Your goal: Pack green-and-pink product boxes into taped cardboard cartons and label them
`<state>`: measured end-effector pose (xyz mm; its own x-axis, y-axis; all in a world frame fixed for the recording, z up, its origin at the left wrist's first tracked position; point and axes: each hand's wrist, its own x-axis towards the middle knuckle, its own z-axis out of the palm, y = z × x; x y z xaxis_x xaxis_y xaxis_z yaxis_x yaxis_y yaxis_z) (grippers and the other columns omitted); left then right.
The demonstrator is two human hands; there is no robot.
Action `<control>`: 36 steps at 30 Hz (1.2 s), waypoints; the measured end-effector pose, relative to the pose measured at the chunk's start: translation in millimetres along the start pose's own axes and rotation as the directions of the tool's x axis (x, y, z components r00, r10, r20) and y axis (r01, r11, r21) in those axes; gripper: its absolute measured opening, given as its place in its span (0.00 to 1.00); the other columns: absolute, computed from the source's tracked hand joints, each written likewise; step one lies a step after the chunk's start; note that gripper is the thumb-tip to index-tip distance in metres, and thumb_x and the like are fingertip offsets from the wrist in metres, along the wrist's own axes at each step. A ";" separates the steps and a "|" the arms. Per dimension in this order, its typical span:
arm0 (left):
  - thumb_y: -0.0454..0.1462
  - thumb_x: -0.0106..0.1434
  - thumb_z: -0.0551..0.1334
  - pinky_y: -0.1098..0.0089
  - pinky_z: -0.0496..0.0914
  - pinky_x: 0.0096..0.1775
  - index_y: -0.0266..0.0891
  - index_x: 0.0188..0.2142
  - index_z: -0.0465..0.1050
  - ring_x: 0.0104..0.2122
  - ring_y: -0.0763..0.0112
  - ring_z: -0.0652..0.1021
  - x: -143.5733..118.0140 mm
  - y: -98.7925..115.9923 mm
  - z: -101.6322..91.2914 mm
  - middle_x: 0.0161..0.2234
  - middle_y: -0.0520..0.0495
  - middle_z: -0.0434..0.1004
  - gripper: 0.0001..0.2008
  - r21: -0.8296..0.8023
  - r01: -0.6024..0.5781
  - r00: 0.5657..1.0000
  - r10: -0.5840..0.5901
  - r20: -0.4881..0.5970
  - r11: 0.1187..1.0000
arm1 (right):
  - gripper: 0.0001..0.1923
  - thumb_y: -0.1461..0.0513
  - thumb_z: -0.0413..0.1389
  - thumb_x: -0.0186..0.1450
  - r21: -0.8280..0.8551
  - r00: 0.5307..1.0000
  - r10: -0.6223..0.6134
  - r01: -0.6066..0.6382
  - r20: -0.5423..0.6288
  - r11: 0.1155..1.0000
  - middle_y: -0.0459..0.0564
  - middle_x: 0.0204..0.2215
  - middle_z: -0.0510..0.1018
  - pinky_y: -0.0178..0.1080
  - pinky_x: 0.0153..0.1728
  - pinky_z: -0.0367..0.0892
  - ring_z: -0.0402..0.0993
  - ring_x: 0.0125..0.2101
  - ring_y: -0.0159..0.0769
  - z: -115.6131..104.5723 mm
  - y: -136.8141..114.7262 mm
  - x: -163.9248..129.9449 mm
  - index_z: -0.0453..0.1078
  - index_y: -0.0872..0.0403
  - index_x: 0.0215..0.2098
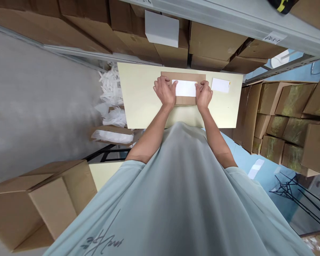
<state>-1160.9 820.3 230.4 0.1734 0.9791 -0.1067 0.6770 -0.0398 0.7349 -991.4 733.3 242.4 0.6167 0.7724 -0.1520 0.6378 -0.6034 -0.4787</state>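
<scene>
A white rectangular card [186,88] with a small yellow mark at its right corner is in front of me, over a flat brown cardboard piece [185,101]. My left hand [165,90] is closed at the card's left end, its thumb against the edge and its fingers curled. At the right end, my right hand [203,94] pinches the card in the same way. The cardboard lies on a pale yellow tabletop [141,103]. A second white card [220,85] with a yellow mark lies just right of my right hand. I cannot tell whether the held card touches the cardboard.
Beyond the table, a metal shelf [229,26] holds cardboard boxes [213,39]. Stacked boxes [277,117] stand on the right. White packing material [110,87] is heaped left of the table. An open cardboard box [42,199] stands at the lower left, by a grey wall [42,106].
</scene>
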 end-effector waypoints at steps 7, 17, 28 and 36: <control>0.50 0.85 0.41 0.49 0.52 0.80 0.38 0.78 0.65 0.80 0.52 0.63 -26.8 11.9 4.4 0.79 0.36 0.64 0.34 -0.053 -0.411 0.832 0.398 0.386 0.910 | 0.34 0.57 0.33 0.85 -0.041 0.931 -0.318 0.330 0.177 0.943 0.60 0.80 0.63 0.57 0.82 0.49 0.55 0.81 0.47 11.4 -24.5 -30.8 0.58 0.56 0.83; 0.58 0.82 0.44 0.47 0.28 0.81 0.32 0.83 0.55 0.85 0.52 0.43 -26.5 -13.2 -15.3 0.84 0.35 0.48 0.42 0.046 -0.337 0.889 0.301 0.344 0.941 | 0.40 0.49 0.29 0.85 -0.164 0.941 -0.269 0.304 0.205 0.939 0.61 0.86 0.47 0.62 0.83 0.36 0.36 0.86 0.49 7.6 -22.0 -46.0 0.44 0.61 0.87; 0.50 0.83 0.42 0.43 0.28 0.81 0.32 0.84 0.51 0.85 0.50 0.42 -41.9 -4.4 -25.2 0.85 0.39 0.47 0.39 0.166 -0.432 0.820 0.310 0.481 0.886 | 0.37 0.52 0.31 0.86 -0.211 0.951 -0.238 0.278 0.199 0.937 0.57 0.86 0.47 0.65 0.83 0.36 0.36 0.86 0.51 -1.4 -17.8 -52.2 0.46 0.58 0.87; 0.54 0.83 0.45 0.43 0.27 0.81 0.34 0.85 0.49 0.85 0.50 0.41 -60.7 -3.7 -32.8 0.85 0.40 0.44 0.40 0.227 -0.416 0.821 0.257 0.510 0.881 | 0.35 0.52 0.33 0.86 -0.190 0.974 -0.167 0.195 0.155 0.962 0.52 0.87 0.43 0.67 0.82 0.35 0.32 0.86 0.51 -8.6 -1.6 -54.1 0.49 0.49 0.87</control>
<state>-1197.4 767.6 256.1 0.6811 0.6916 -0.2406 0.6860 -0.4879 0.5397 -1021.8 690.7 258.8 0.4229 0.8834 -0.2021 0.8214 -0.4678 -0.3262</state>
